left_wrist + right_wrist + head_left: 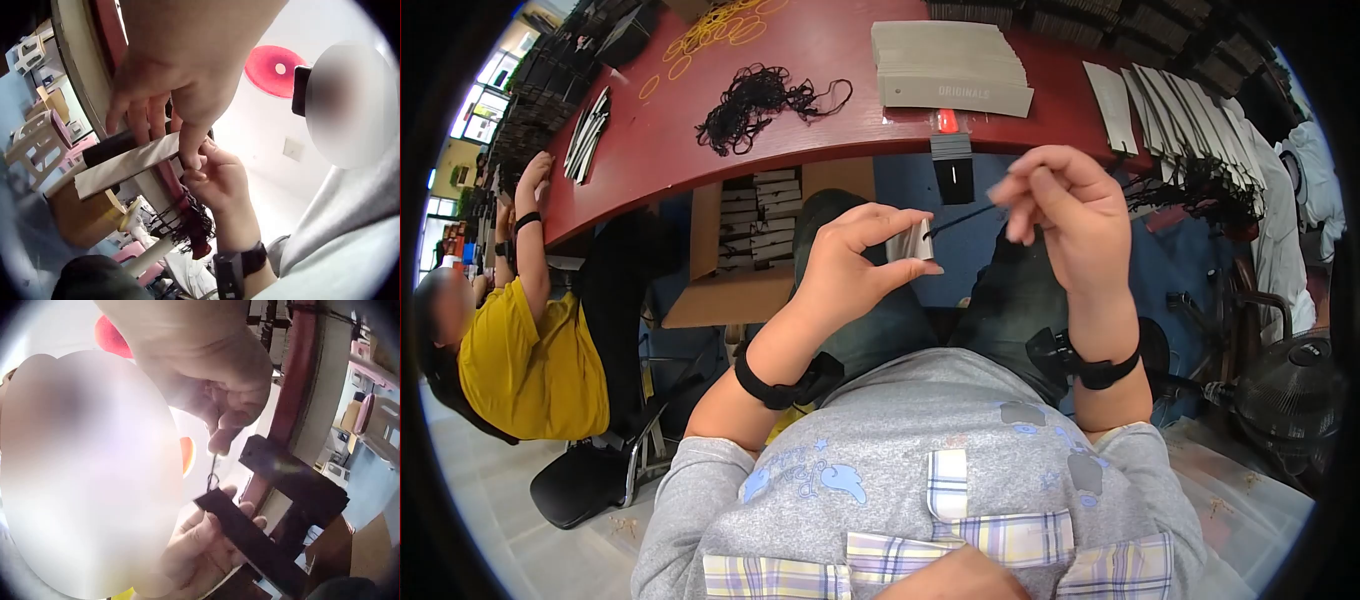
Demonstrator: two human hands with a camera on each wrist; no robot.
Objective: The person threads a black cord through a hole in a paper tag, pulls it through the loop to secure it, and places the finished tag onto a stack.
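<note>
My left hand [850, 262] pinches a narrow pale tag [910, 241] by its edges, between thumb and fingers. A black cord [965, 219] runs from the tag's end to my right hand [1072, 215], whose thumb and fingers pinch it. In the left wrist view the tag [125, 167] shows as a long flat strip held by the left hand [181, 87], the right hand [219, 178] close at its end. The right wrist view shows the tag's dark side [250, 534], with the cord [214, 472] looped at its corner below the right hand [215, 381].
The red table [655, 165] bears tangled black cords [762, 105], yellow bands [710, 30], a stack of pale tags [945, 65] and corded tags [1185, 115]. Below is an open carton [700, 300]. A person in yellow [540, 360] sits left; a fan [1290, 400] stands right.
</note>
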